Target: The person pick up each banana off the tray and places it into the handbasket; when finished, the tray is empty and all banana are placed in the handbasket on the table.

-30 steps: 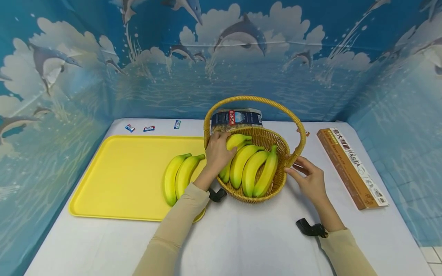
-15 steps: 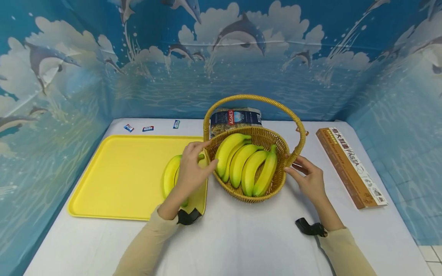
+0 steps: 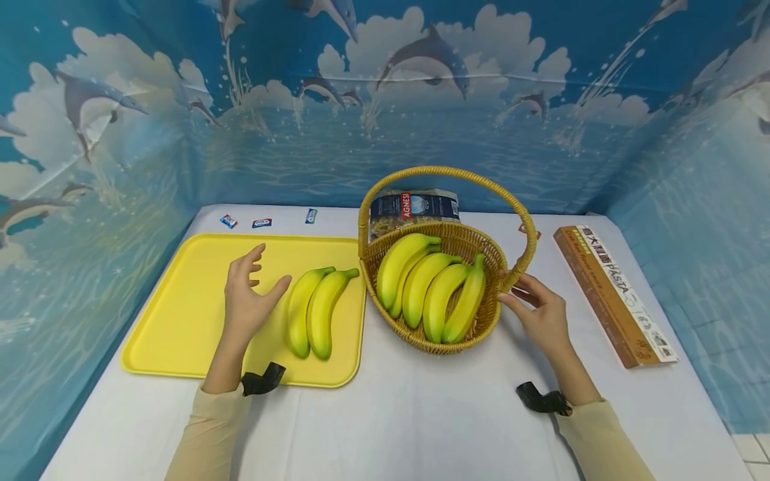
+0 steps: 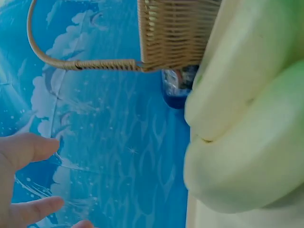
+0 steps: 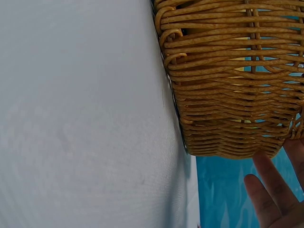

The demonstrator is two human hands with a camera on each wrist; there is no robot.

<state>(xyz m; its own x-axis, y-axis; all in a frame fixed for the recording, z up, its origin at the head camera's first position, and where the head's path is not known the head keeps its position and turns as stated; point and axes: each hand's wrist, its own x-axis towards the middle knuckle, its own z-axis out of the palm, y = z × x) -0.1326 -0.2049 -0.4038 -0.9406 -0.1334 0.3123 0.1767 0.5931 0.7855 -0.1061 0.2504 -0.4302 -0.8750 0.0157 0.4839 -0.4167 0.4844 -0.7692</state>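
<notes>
Beside tray bananas (image 3: pixel 313 310), open left hand (image 3: pixel 246 304).

A second ago the left hand (image 3: pixel 246 300) lay on the banana bunch in the wicker basket (image 3: pixel 415 334). It has drawn left, out over the yellow tray (image 3: pixel 180 314), fingers spread, uncovering the two bananas (image 3: pixel 313 310) lying there.

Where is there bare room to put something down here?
The tray is bare left of the left hand. The table is bare in front, between the sleeves, and between the basket and the pasta box. It is crowded in the basket, full of bananas, with the right hand beside it.
</notes>
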